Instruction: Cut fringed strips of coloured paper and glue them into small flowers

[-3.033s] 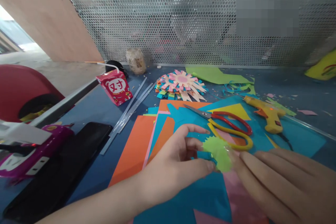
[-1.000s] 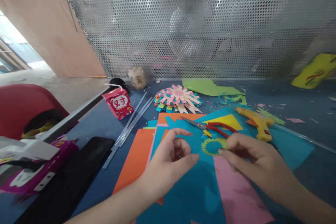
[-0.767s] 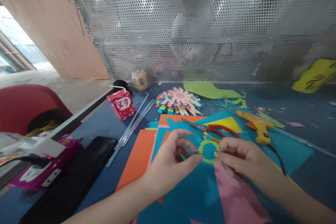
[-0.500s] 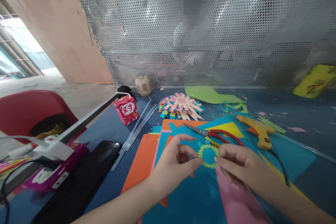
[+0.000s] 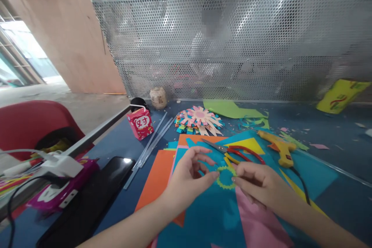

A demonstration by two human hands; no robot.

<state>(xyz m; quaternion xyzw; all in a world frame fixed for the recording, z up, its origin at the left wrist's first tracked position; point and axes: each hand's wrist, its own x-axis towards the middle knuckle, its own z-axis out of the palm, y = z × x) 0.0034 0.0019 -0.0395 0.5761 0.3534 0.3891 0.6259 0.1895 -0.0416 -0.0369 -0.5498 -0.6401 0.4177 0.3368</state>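
A thin yellow-green paper ring with a toothed outer edge (image 5: 226, 187) is held up between my hands, above blue paper (image 5: 209, 217). My right hand (image 5: 261, 184) pinches the ring's right side between thumb and fingers. On its left edge rests the thumb of my left hand (image 5: 187, 176); the index finger curves away above, and the other fingers are partly hidden behind the thumb. Just beyond the ring lie scissors (image 5: 223, 149) with red and yellow handles. Orange (image 5: 154, 174), pink (image 5: 252, 217) and yellow sheets sit around and under the blue one.
Layered paper rosettes (image 5: 200, 115) lie farther back. A yellow glue gun (image 5: 281, 148) with a black cord is at right. Clear glue sticks (image 5: 154, 139), a red drink carton (image 5: 141, 124) and a black phone (image 5: 87, 201) are left. A perforated metal screen (image 5: 168, 46) borders the desk, a person behind it.
The view has shifted slightly. The ring has turned a little and sits slightly lower in my fingers; both hands keep nearly the same pose. The other things have not moved on the desk.
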